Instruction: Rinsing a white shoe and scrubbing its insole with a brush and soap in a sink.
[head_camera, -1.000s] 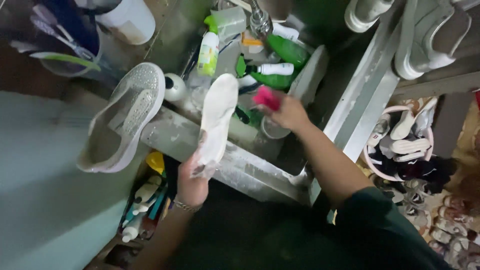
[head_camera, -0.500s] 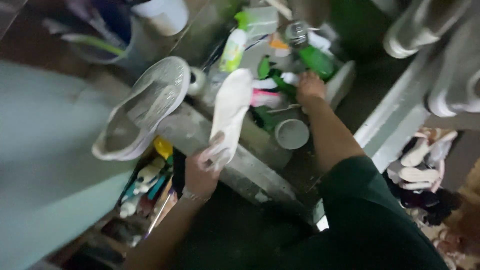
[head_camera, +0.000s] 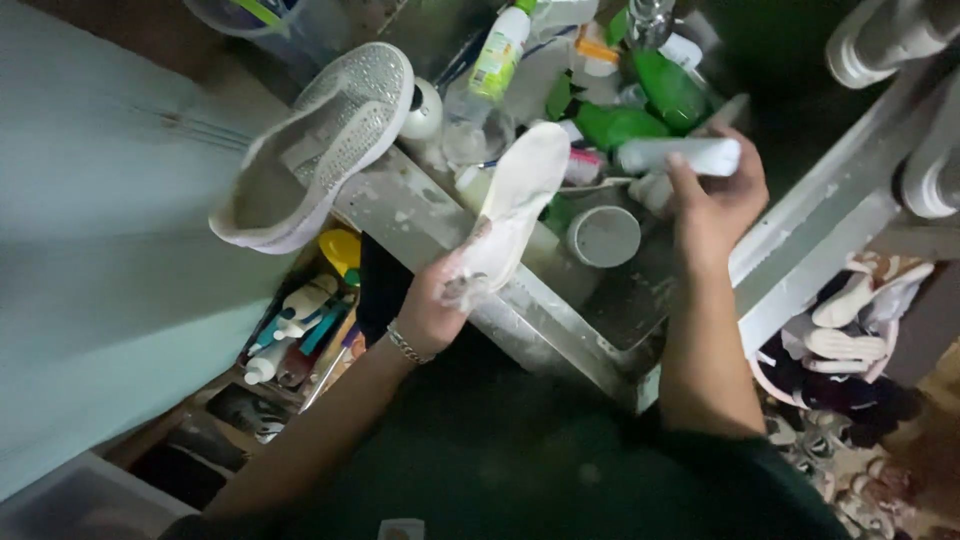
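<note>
The left hand (head_camera: 435, 305) grips a white insole (head_camera: 512, 205) by its heel end, toe pointing toward 1 o'clock over the metal sink (head_camera: 560, 320). At 3 o'clock, the right hand (head_camera: 715, 205) is wrapped around a white tube (head_camera: 680, 155). Judged step: readying cleaner; applying it calls for tilting the tube's mouth onto the insole.

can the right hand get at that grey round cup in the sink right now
Probably not freely: the right hand is wrapped around a white tube. The grey cup sits just beside it, uncovered.
</note>
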